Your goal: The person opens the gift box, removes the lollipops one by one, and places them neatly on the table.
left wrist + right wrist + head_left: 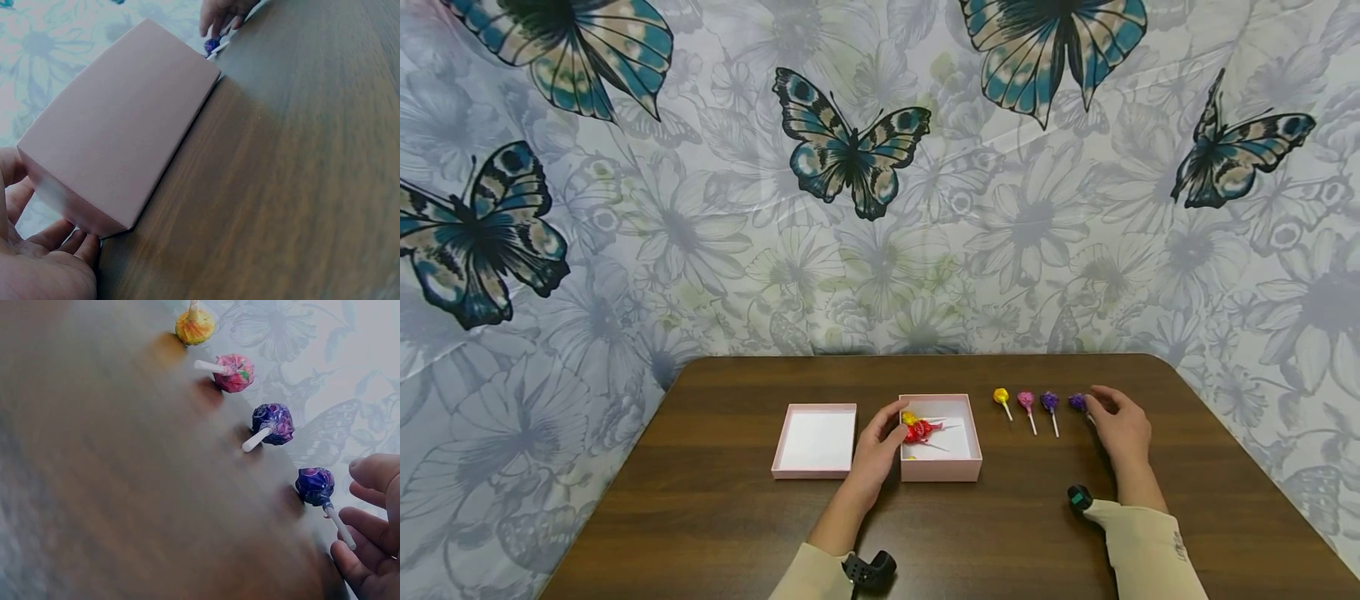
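Note:
In the head view, my left hand (876,452) rests against the left wall of an open pink box (942,471). Its fingers touch that side of the box in the left wrist view. Inside lie red-wrapped lollipops (919,432) and a yellow one (909,417), partly covered by my fingers. To the right, my right hand (1122,427) is beside the rightmost purple lollipop (1077,402). The right wrist view shows thumb and fingers spread around the white stick (340,528) of that lollipop, with a gap between the thumb and the stick.
Left of the box lies its pink lid (814,442), white inside facing up. Between box and right hand stand in a row a yellow lollipop (1001,396), a pink one (1026,400) and another purple one (1049,402). A butterfly-print cloth (880,275) hangs behind the brown table (730,533).

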`<state>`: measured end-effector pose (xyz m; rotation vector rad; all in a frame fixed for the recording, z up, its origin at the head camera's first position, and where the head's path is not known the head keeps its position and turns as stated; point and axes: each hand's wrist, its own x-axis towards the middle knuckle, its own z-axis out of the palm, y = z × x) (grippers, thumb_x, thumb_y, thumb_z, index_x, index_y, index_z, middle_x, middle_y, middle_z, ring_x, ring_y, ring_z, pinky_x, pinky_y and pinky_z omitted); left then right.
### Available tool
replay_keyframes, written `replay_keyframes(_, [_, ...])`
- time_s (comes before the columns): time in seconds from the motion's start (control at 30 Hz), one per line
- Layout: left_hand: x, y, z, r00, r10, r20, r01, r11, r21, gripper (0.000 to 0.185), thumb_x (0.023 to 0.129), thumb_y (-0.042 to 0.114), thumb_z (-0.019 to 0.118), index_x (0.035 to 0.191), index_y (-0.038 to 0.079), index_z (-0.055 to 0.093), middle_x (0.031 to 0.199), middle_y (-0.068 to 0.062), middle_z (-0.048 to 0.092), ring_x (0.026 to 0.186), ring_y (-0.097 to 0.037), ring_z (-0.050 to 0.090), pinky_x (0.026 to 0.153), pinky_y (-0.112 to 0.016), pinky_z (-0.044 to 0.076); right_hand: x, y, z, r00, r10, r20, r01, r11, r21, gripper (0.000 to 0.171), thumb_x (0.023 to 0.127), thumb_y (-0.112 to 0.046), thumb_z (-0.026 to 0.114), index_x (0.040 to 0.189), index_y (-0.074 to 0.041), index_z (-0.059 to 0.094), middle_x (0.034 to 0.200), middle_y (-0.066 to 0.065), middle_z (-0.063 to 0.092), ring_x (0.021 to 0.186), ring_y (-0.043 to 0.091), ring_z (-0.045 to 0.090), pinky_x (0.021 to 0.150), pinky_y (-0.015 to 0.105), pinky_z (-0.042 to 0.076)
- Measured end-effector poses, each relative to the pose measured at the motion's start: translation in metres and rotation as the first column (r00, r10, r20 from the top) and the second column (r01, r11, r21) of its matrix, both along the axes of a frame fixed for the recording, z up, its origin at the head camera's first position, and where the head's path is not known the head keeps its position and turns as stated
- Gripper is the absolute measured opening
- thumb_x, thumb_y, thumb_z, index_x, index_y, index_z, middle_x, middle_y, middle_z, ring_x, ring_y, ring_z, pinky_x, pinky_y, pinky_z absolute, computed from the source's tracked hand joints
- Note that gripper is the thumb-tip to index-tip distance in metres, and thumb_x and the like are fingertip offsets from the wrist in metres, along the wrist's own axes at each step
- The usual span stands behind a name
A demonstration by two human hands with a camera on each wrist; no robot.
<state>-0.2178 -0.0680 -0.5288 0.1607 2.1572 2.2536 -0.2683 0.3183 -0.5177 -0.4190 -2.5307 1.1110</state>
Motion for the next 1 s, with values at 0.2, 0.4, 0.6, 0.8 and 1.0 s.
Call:
replay_keyframes(0.2, [0.001, 0.0, 0.001, 1.0, 0.005, 0.008, -0.005, 1.0, 0.006, 0.04, 0.102, 0.012, 0.052, 0.141, 0.02, 0.056, 0.156, -0.007, 0.045, 0.148, -0.03, 0.036, 0.123, -0.051, 0.028, 0.001, -0.002, 0.007, 0.999, -0.014, -0.049, 0.013, 1.0, -0.019, 0.04, 0.098, -0.03, 0.06, 0.131, -0.007, 0.064, 0.127, 0.024, 0.066, 0.119, 0.04, 0.058, 0.101, 0.053, 0.04])
replay_keyframes(0.4, [0.002, 0.0, 0.002, 1.0, 0.004, 0.008, -0.004, 1.0, -0.006, 0.04, 0.102, 0.013, 0.053, 0.142, 0.019, 0.055, 0.156, -0.008, 0.044, 0.148, -0.031, 0.035, 0.123, -0.051, 0.028, 0.002, -0.01, 0.022, 0.986, -0.013, -0.167, 0.016, 1.0, 0.018, 0.032, 0.096, -0.025, 0.065, 0.125, -0.01, 0.069, 0.131, 0.02, 0.064, 0.117, 0.038, 0.058, 0.094, 0.052, 0.043])
replay_keyframes(0.6, [0.002, -0.001, 0.002, 1.0, -0.001, -0.006, 0.001, 1.0, -0.013, 0.04, 0.102, 0.012, 0.052, 0.142, 0.017, 0.054, 0.155, -0.01, 0.045, 0.147, -0.032, 0.036, 0.122, -0.052, 0.029, 0.003, -0.027, 0.039, 0.94, -0.006, -0.342, 0.012, 1.0, 0.015, 0.022, 0.092, -0.019, 0.072, 0.113, -0.011, 0.075, 0.128, 0.01, 0.068, 0.102, 0.001, 0.051, 0.081, 0.011, 0.043])
replay_keyframes(0.8, [0.001, -0.001, 0.001, 1.0, -0.002, 0.016, 0.002, 1.0, 0.003, 0.04, 0.101, 0.011, 0.054, 0.141, 0.019, 0.056, 0.155, -0.008, 0.045, 0.148, -0.03, 0.036, 0.123, -0.051, 0.028, 0.005, -0.043, 0.055, 0.874, 0.031, -0.486, -0.032, 0.999, 0.006, 0.017, 0.088, -0.011, 0.076, 0.104, -0.006, 0.076, 0.12, 0.014, 0.071, 0.096, -0.017, 0.041, 0.078, -0.001, 0.04])
replay_keyframes(1.0, [0.0, 0.0, 0.001, 1.0, -0.001, 0.001, 0.001, 1.0, 0.002, 0.04, 0.102, 0.011, 0.053, 0.141, 0.018, 0.055, 0.155, -0.009, 0.045, 0.147, -0.031, 0.036, 0.122, -0.052, 0.029, 0.009, -0.058, 0.068, 0.848, 0.112, -0.517, -0.124, 0.992, 0.011, 0.017, 0.088, -0.009, 0.076, 0.104, -0.004, 0.076, 0.12, 0.015, 0.071, 0.101, -0.016, 0.045, 0.08, 0.005, 0.042])
